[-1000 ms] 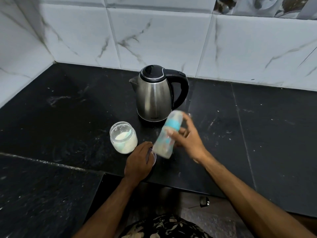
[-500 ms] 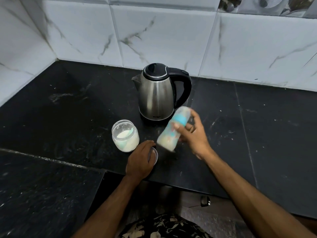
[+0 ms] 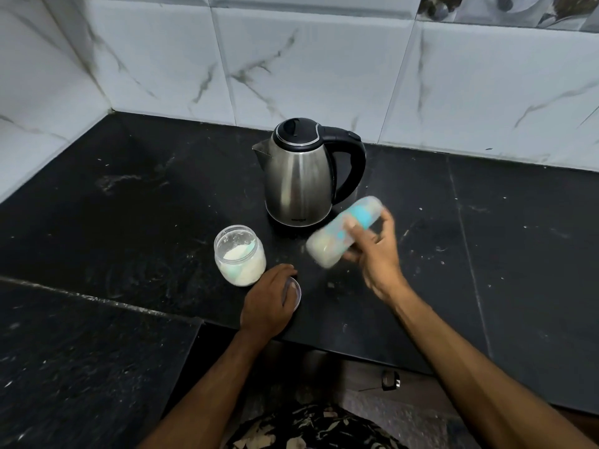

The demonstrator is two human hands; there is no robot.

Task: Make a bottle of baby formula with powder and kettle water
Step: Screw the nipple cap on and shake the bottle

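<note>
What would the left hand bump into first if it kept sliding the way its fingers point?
Probably nothing soon. The left hand rests on a lid, fingers pointing up-right, between the powder jar and the bottle. Farther along stands the kettle, though depth is hard to judge.

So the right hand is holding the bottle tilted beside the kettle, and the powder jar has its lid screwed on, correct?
Not quite. In the head view the powder jar is open; the left hand rests on a lid lying on the counter. The right hand does hold the bottle tilted beside the kettle.
</note>
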